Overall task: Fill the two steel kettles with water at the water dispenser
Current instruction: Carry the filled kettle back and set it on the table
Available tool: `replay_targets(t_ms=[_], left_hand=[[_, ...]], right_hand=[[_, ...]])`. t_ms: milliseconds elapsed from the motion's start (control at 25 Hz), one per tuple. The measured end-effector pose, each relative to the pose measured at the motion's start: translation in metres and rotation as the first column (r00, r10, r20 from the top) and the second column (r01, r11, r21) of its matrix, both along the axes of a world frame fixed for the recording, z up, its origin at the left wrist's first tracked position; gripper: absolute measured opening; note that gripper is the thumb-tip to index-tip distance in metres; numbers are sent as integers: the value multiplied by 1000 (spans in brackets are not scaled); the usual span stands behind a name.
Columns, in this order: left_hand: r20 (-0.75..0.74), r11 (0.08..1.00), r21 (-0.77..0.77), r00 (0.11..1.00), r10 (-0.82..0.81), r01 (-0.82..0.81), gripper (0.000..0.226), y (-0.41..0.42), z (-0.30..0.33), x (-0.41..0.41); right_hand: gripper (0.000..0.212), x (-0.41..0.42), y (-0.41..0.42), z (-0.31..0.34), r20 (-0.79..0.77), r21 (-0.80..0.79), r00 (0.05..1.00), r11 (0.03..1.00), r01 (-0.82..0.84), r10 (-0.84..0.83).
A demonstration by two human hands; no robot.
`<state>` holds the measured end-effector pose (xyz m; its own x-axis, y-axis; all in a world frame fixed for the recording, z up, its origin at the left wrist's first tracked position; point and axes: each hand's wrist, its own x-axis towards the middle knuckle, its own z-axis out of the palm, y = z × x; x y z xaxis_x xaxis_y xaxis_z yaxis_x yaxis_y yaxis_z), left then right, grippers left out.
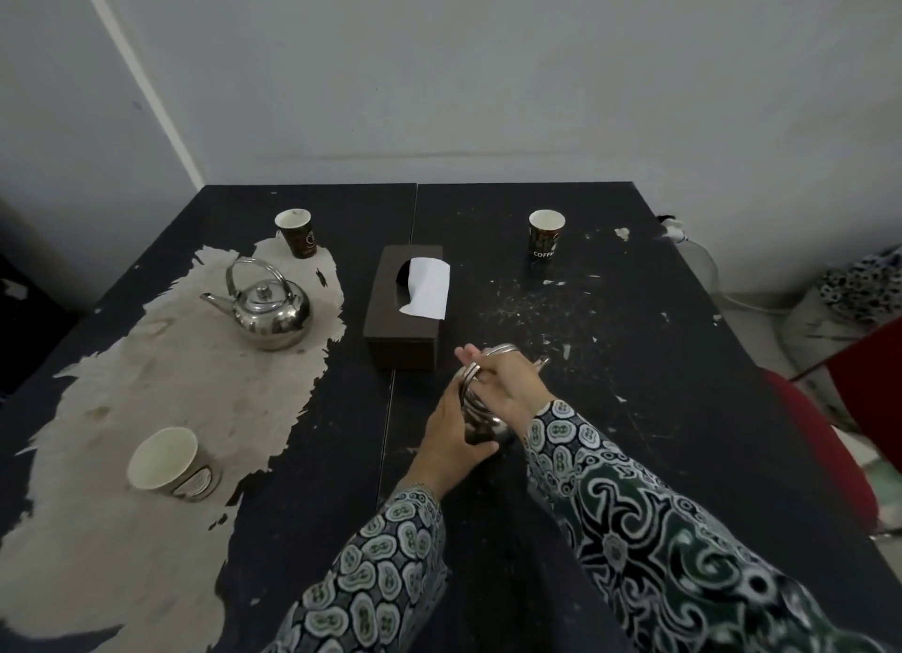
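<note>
One steel kettle [268,310] stands upright on the worn pale patch of the black table [634,359], lid on, handle raised, spout to the left. A second steel kettle [481,428] sits near the table's middle, mostly hidden by both hands. My left hand [449,445] cups its body from the near left side. My right hand [507,384] curls round its raised handle from the right. No water dispenser is in view.
A brown tissue box [405,330] with a white tissue lies just beyond the hands. Three paper cups stand at the back left [295,232], back right [545,235] and near left [168,462]. A red chair [830,447] is at the right edge.
</note>
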<state>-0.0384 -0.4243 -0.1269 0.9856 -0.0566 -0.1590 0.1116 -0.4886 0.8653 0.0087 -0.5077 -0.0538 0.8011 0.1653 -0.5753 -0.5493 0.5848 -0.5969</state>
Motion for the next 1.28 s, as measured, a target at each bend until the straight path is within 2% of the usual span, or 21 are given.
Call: replay_targets(t_ms=[80, 160, 200, 240, 320, 360, 400, 480, 600, 720, 1040, 1280], left_hand=[[-37, 1000, -8, 999, 5, -5, 106, -2, -10, 5], [-32, 999, 27, 999, 38, -37, 106, -5, -21, 7], [-6, 997, 33, 997, 77, -76, 104, -7, -26, 6], [21, 993, 21, 993, 119, -119, 103, -9, -30, 6], [54, 985, -17, 983, 175, -174, 100, -13, -38, 13], [56, 984, -29, 982, 178, -177, 99, -13, -39, 18], [57, 986, -37, 984, 167, -165, 99, -14, -39, 25], [48, 990, -56, 990, 129, -126, 97, -16, -41, 45], [7, 996, -85, 999, 40, -39, 97, -19, -39, 77], [-5, 998, -57, 1000, -17, 16, 94, -25, -39, 113], [-80, 990, 23, 987, -136, 139, 92, -40, -34, 196], [-171, 973, 110, 968, -182, 202, 89, -56, -25, 231]], right_hand=[[8, 4, -14, -6, 28, -90, 987, 984, -155, 158], [7, 7, -40, -10, 90, -270, 899, 879, -392, 429], [10, 10, -56, -12, 105, -424, 810, 763, -488, 577], [13, 14, -73, -14, 100, -599, 700, 604, -525, 707], [19, 30, -111, -26, 46, -875, 518, 284, -392, 854], [22, 38, -126, -32, 14, -936, 474, 179, -305, 880], [26, 45, -138, -40, -19, -959, 460, 114, -260, 888], [36, 56, -152, -57, -43, -958, 468, 97, -271, 883], [63, 64, -156, -81, 38, -953, 478, 177, -247, 877], [81, 81, -161, -97, 46, -990, 441, 100, -102, 897], [85, 119, -170, -116, 83, -996, 552, 53, 70, 830], [83, 129, -178, -115, 35, -990, 633, -60, 128, 774]])
